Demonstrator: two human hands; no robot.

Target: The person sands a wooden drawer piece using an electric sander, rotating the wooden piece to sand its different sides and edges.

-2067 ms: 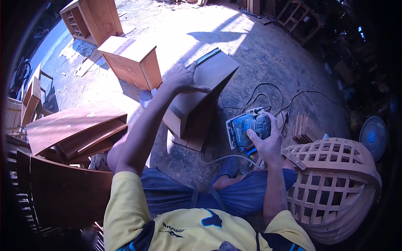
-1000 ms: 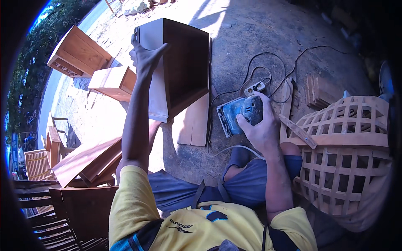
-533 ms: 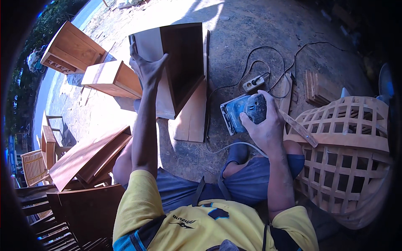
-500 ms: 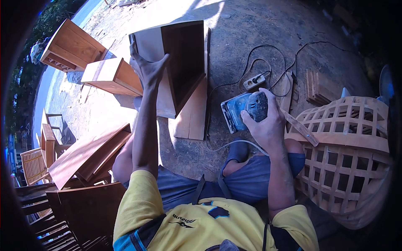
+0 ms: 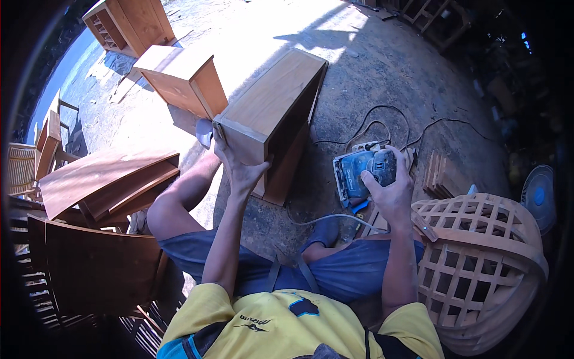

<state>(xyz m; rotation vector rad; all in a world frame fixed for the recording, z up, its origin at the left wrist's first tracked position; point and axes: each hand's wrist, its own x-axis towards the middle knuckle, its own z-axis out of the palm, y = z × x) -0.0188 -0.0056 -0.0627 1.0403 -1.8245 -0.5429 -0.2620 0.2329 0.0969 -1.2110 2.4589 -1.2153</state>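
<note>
My left hand (image 5: 241, 173) grips the near end of a long wooden box (image 5: 272, 99), its fingers over the left edge and the thumb on the right one. The box lies with a plain, pale side facing up, and its dark hollow opens to the right. Partly beneath it, a flat wooden board (image 5: 281, 190) shows on the floor. To the right, my right hand (image 5: 391, 197) is wrapped around a blue electric sander (image 5: 356, 172), held apart from the box. A grey hose or cable (image 5: 323, 220) curves below the sander.
Behind the box stand a smaller wooden cabinet (image 5: 179, 84) and a larger one (image 5: 131, 24). An open wooden carcass (image 5: 113, 179) lies at left, above a dark panel (image 5: 101, 263). At right are a latticed wooden frame (image 5: 478, 263), stacked boards (image 5: 439, 175), a fan (image 5: 538, 194) and a black cord (image 5: 391, 107).
The wooden box has been turned over, so a plain side now faces up instead of the hollow. My left hand has shifted to its near end. The sander stays in my right hand.
</note>
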